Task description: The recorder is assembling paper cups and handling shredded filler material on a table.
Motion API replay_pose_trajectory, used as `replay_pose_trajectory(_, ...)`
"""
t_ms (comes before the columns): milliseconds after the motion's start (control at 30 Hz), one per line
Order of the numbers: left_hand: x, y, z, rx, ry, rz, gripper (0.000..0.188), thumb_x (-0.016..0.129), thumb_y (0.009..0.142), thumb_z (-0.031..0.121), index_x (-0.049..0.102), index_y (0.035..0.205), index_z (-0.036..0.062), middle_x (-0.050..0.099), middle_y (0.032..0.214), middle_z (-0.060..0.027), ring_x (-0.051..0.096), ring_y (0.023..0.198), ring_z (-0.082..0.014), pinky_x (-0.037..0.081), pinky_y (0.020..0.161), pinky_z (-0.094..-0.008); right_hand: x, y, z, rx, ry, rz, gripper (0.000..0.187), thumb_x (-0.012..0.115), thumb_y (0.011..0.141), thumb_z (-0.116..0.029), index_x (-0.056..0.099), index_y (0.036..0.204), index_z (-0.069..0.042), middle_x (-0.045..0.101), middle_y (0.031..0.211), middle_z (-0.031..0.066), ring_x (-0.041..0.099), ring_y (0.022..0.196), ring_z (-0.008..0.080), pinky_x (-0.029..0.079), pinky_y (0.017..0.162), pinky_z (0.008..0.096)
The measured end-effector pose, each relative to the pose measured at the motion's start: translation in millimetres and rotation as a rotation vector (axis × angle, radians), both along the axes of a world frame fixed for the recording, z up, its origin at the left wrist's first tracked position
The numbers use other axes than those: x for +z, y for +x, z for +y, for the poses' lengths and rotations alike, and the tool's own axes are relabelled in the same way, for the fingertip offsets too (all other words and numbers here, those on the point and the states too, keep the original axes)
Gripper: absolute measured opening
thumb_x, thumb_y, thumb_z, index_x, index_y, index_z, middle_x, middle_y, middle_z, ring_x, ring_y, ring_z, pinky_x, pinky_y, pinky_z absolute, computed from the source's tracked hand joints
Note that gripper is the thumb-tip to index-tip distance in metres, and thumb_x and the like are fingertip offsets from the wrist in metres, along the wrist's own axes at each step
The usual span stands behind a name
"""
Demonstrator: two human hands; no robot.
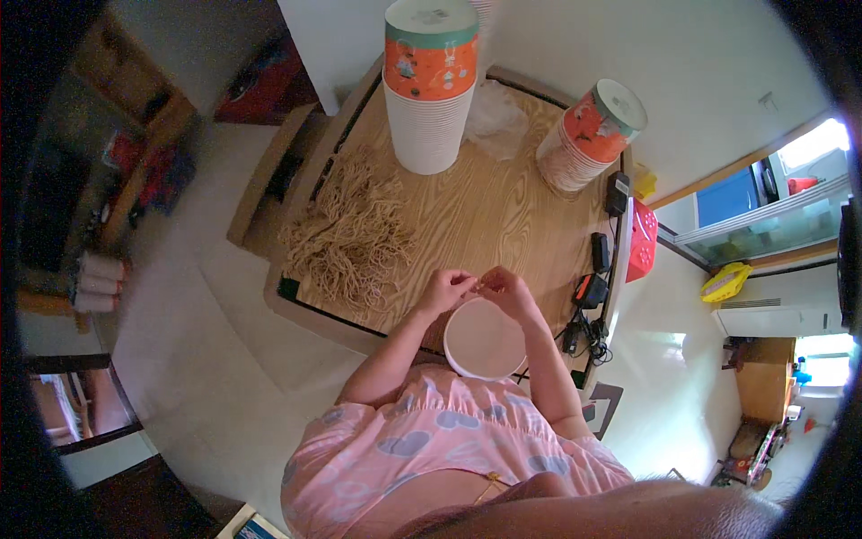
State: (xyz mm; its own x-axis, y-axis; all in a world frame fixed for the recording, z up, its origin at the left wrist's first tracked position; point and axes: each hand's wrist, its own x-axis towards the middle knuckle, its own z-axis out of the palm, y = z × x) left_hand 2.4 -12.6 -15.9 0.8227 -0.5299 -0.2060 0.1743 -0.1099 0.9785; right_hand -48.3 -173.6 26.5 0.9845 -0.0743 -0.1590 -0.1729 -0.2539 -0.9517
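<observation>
My left hand [448,291] and my right hand [505,289] meet fingertip to fingertip over the far rim of a white paper bucket [486,340]. Both are closed in a pinch; whatever lies between the fingers is too small to make out. The bucket stands mouth up at the table's near edge, close against my body, and I look down into its pale inside. To the left of my hands lies a loose, tangled heap of tan cords [351,235] on the wood-grain table top [489,216].
A tall stack of upturned paper buckets [429,117] stands at the back, with a crumpled clear plastic bag [496,121] beside it. Farther right is a shorter stack [588,139]. Black power adapters [600,253] and tangled cables [588,340] line the right edge, next to a red basket [641,241].
</observation>
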Motion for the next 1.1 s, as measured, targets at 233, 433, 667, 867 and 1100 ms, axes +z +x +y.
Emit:
replay_pose_trajectory(233,6.2,-0.6,-2.9,0.133,-0.281,0.326,0.015,0.058,0.080,0.006,0.056,0.094,0.0027,0.059,0.074,-0.0008,0.052,0.060,-0.0070,0.043,0.054,-0.0213,-1.3,0.1,-1.1,-0.042,-0.070,0.097,0.013,0.065,0.076,-0.012,0.059,0.075,0.000,0.060,0.066,0.0029,0.049,0.059,0.0075,0.042,0.054,0.0253)
replay_pose_trajectory(433,3.2,-0.5,-4.1,0.085,-0.283,0.251,0.023,0.055,0.078,-0.001,0.053,0.101,0.0027,0.058,0.084,-0.0024,0.055,0.074,-0.0086,0.045,0.065,-0.0218,3.1,-1.5,-3.2,-0.023,-0.100,0.071,0.009,0.060,0.079,-0.008,0.060,0.081,0.000,0.061,0.069,0.0028,0.054,0.063,0.0078,0.043,0.057,0.0219)
replay_pose_trajectory(667,6.8,-3.3,-10.1,0.048,-0.152,0.074,0.014,0.060,0.078,0.005,0.060,0.091,0.0047,0.061,0.082,-0.0002,0.056,0.075,-0.0096,0.045,0.068,-0.0233,-1.9,-1.6,-7.5,-0.041,-0.077,0.125,0.010,0.058,0.081,-0.010,0.060,0.082,0.001,0.060,0.070,0.0025,0.054,0.065,0.0084,0.044,0.060,0.0229)
replay_pose_trajectory(867,4.1,-1.3,-15.2,0.108,-0.104,0.023,0.010,0.061,0.080,0.012,0.062,0.086,0.0041,0.061,0.078,0.0007,0.054,0.070,-0.0079,0.044,0.064,-0.0221,-19.4,-2.6,-11.8,0.005,-0.091,0.077,0.009,0.059,0.081,-0.009,0.059,0.082,0.000,0.060,0.071,0.0015,0.053,0.066,0.0080,0.044,0.060,0.0228)
replay_pose_trajectory(1100,-13.1,3.7,-22.1,0.127,-0.096,-0.040,0.009,0.060,0.081,0.013,0.061,0.082,0.0037,0.060,0.075,-0.0006,0.053,0.069,-0.0083,0.043,0.063,-0.0232,2.5,-1.1,-3.4,-0.019,-0.213,0.051,0.009,0.060,0.079,-0.010,0.059,0.078,-0.002,0.059,0.065,0.0016,0.053,0.061,0.0082,0.043,0.056,0.0244)
